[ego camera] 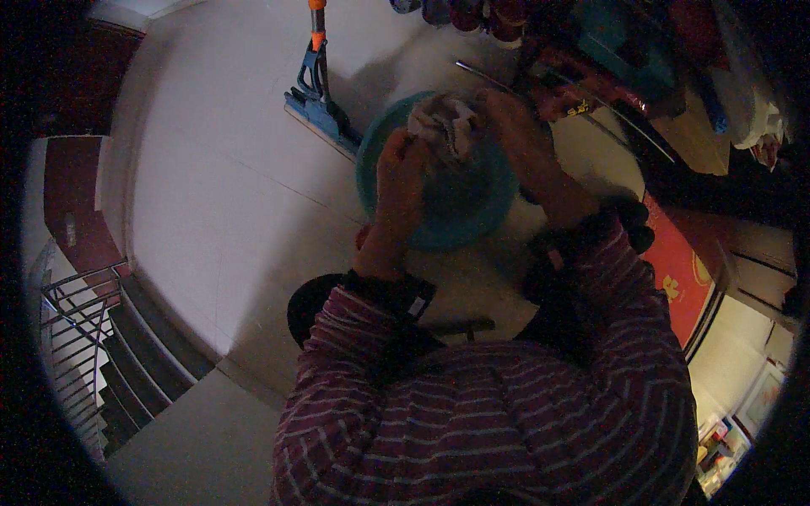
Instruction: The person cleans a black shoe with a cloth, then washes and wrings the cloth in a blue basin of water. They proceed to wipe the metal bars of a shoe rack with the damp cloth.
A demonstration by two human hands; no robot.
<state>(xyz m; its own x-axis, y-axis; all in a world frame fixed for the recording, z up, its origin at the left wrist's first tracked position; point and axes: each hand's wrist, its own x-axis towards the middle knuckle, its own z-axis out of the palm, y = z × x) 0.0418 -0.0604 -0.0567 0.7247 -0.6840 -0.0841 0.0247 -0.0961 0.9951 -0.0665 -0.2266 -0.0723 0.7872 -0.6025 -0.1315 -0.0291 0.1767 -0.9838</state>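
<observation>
A crumpled pale cloth [448, 121] is between my two hands, over the far part of a round teal basin [373, 196]. My left hand [402, 167] grips the cloth's near left side, with the fingers curled in. At its right side, my right hand [503, 114] also holds the cloth, though its fingertips are lost in the dark. The basin stands on the floor in front of me, between my knees. Its inside is too dim to tell what it holds.
A sponge mop [323, 117] with a blue head and orange-banded handle rests against the basin's left side. Several shoes [465, 16] lie beyond. Stairs going down [149, 354] with a metal railing [79, 303] are at left. A red mat [680, 272] lies at right, by a lit doorway.
</observation>
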